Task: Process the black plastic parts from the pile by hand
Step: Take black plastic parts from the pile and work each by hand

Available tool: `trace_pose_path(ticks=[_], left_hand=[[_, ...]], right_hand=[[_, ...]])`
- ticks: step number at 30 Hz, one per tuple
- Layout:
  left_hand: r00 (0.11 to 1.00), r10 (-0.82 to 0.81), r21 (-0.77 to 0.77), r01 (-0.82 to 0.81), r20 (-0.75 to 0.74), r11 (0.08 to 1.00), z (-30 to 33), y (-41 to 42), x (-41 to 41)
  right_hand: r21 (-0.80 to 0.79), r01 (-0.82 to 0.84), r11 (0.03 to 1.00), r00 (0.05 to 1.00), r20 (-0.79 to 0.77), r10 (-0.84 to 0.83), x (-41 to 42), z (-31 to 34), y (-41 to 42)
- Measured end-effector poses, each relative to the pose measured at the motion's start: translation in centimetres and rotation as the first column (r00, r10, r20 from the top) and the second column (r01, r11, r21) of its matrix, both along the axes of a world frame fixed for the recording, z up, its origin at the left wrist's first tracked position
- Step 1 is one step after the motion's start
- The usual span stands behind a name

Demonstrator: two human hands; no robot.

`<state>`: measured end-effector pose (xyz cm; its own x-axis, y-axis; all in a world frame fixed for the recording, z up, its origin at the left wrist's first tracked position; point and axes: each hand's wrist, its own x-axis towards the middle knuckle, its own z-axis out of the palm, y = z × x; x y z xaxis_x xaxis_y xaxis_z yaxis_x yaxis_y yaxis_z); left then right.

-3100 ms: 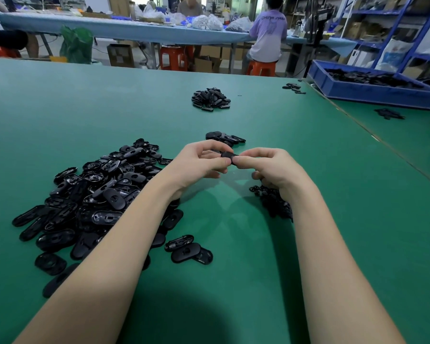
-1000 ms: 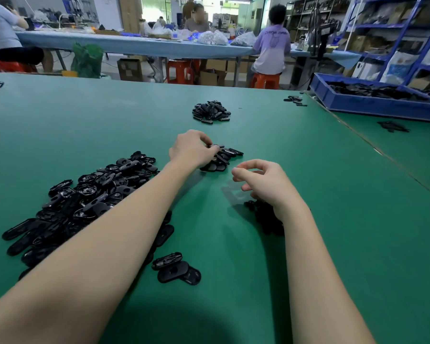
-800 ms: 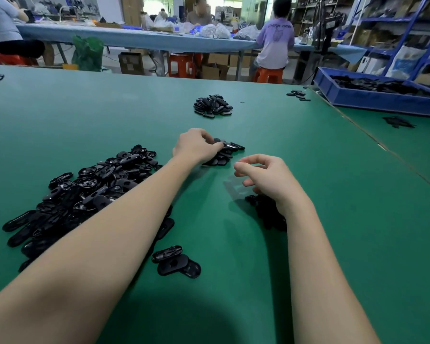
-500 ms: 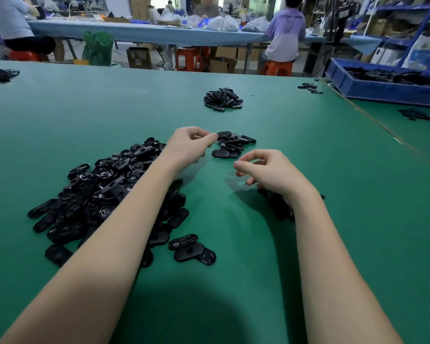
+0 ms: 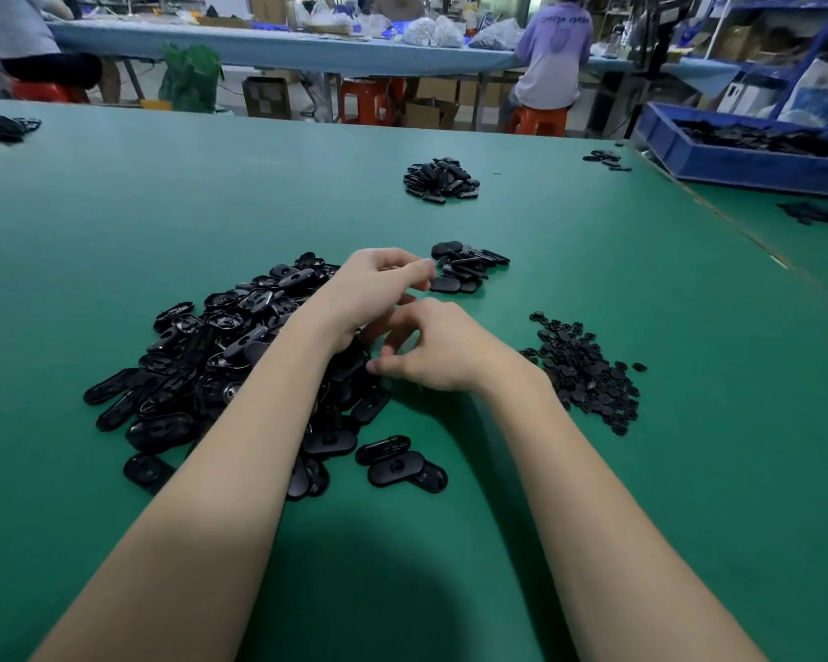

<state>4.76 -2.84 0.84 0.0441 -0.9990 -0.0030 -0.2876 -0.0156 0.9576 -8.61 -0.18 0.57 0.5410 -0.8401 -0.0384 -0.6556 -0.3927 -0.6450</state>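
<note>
A green work table (image 5: 116,207) fills most of the head view. A blue bin (image 5: 746,162) holding dark parts sits on it at the 2 o'clock corner.

The large pile of black plastic parts (image 5: 221,355), oval shells heaped loosely, lies at 9 o'clock from the hands and runs under the left forearm. Three stray shells (image 5: 397,463) lie touching one another at 6 o'clock from the pile's near edge.

A spread of small black round pieces (image 5: 589,370) lies at 3 o'clock from the right hand, flat on the table. A small stack of oval shells (image 5: 467,272) sits at 1 o'clock, just beside the left hand's fingertips. A further heap of shells (image 5: 441,180) lies well beyond it at 12 o'clock. Small scatters of parts (image 5: 605,160) lie near the bin.

The left hand (image 5: 374,291) is raised over the far edge of the large pile, fingers loosely curled, nothing visible in its grasp. The right hand (image 5: 443,348) sits just below and beside it, fingers bent downward toward the pile's right edge; whether it holds a part cannot be told, as the fingertips are blurred.

A person in a lilac shirt (image 5: 553,50) sits on an orange stool (image 5: 536,120) at a far table (image 5: 283,50).
</note>
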Motion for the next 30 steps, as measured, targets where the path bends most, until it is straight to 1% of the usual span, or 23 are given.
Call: trace_pose_path(ticks=[3, 8, 16, 19, 25, 30], left_hand=[[1.000, 0.000, -0.007, 0.000, -0.003, 1.000, 0.0, 0.0, 0.1], [1.000, -0.018, -0.003, 0.018, 0.003, 1.000, 0.1, 0.0, 0.3], [0.999, -0.043, -0.002, 0.042, -0.029, 0.999, 0.3, 0.3, 0.3], [0.999, -0.054, -0.005, 0.054, 0.006, 0.999, 0.4, 0.4, 0.2], [0.994, -0.090, 0.027, 0.088, 0.065, 0.996, 0.5, 0.6, -0.3], [0.973, -0.229, 0.142, 0.223, 0.026, 0.964, 0.5, 0.9, -1.2]], right_hand=[[-0.026, 0.004, 1.000, 1.000, 0.014, -0.004, 0.3, -0.2, 0.1], [0.036, 0.015, 0.999, 0.997, 0.081, -0.018, -0.5, 0.0, -0.1], [0.086, 0.131, 0.988, 0.982, 0.122, -0.141, -1.5, 0.3, -0.6], [0.118, 0.200, 0.973, 0.962, 0.165, -0.218, -2.6, 0.5, -0.9], [0.129, 0.327, 0.936, 0.900, 0.261, -0.350, -6.0, 1.1, -1.5], [0.099, 0.385, 0.918, 0.846, 0.359, -0.394, -8.3, 1.8, -1.8]])
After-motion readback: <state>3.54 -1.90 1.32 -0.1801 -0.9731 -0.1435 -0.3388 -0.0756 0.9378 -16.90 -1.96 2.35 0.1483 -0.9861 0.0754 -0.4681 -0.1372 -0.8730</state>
